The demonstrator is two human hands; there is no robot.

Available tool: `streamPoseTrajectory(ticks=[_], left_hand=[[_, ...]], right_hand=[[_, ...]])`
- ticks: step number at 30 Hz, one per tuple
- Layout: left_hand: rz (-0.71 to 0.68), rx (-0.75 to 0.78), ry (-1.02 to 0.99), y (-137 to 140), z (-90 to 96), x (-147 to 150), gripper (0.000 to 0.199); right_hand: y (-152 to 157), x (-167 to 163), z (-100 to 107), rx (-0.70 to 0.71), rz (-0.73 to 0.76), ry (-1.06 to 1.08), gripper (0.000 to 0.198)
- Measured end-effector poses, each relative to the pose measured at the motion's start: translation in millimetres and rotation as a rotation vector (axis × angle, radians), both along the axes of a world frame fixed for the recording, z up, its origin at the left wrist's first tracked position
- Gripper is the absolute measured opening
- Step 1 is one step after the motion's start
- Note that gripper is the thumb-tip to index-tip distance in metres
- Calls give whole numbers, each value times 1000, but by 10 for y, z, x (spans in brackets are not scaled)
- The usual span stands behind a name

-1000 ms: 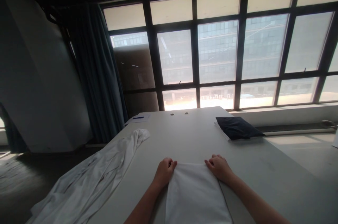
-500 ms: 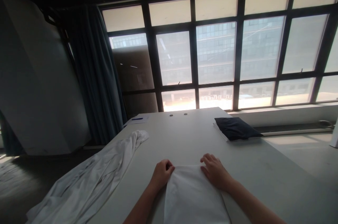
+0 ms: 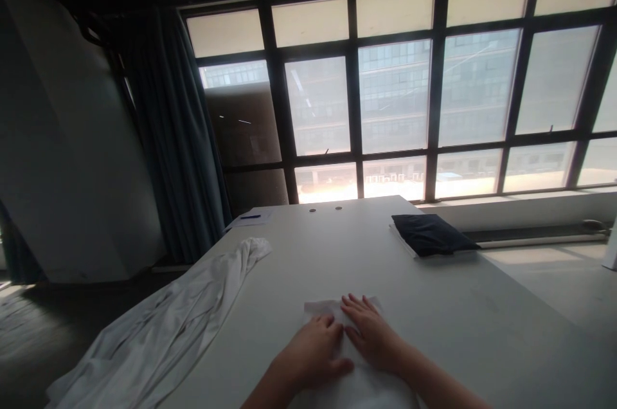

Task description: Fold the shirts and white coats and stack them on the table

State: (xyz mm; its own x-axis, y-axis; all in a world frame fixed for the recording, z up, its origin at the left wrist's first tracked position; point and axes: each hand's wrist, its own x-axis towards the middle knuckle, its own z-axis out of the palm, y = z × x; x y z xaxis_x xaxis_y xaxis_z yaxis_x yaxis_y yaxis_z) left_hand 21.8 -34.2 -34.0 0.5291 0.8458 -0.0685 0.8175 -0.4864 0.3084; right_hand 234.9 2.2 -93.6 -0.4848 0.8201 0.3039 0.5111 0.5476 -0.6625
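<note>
A folded white cloth (image 3: 369, 390) lies on the white table right in front of me, its far edge showing beyond my fingers. On its left part rests my left hand (image 3: 318, 351), palm down, the fingers slightly bent and the thumb apart from them. My right hand (image 3: 371, 332) lies flat on the cloth's right part with its fingers stretched out. The two hands are close together near the middle, with nothing gripped in either. My hands and forearms hide much of the cloth.
A crumpled white cloth (image 3: 193, 306) spreads along the left side of the table (image 3: 313, 254) and hangs over its edge. Folded dark fabric (image 3: 429, 234) on white fabric lies at the right edge. A pen (image 3: 250, 217) on paper is at the far left, before windows.
My left hand has let go of the cloth's far left corner and moved right onto its surface. My right hand has shifted left from the right corner and now lies flat.
</note>
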Motion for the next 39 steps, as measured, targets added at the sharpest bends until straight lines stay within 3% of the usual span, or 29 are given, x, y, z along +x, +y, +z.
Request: streamPoseTrajectory(ticks=[2,4,6,9,13,15,17,20,22,26,30,39], left_hand=[[52,-70,31,-95,-29,51,92],[125,-77,65,-88,-86,66,101],[182,-41,88,16,-162,47,97],[312,70,106,256,-287,-34,88],[473,298,8,444,-346,-159,66],[453,394,-90,413,-287,-176,46],[343,454,-165,312,-191,-137,32],[122,449,-159,115,-77,23,23],[59,418,-94,18,-64,157,30],[84,335,48,-16,-134,306,20],[138,268,172,32,-155,247,28],[155,190,180,-2,-101,206,33]], right_hand=[[168,104,-62,-69,-138,273,43],[318,227,-117,-109,-286,491,36],[417,334,-151,-109,-375,569,34],[435,400,-147,-93,-395,565,37],[257,324,-54,15,-248,392,38],[139,262,-1,120,-123,201,45],[43,204,39,185,-60,39,54],[-20,149,56,215,-90,-95,52],[-14,135,41,218,-142,-148,53],[47,162,-5,155,-189,-192,50],[102,279,40,83,-105,-223,54],[60,476,293,27,26,-204,51]])
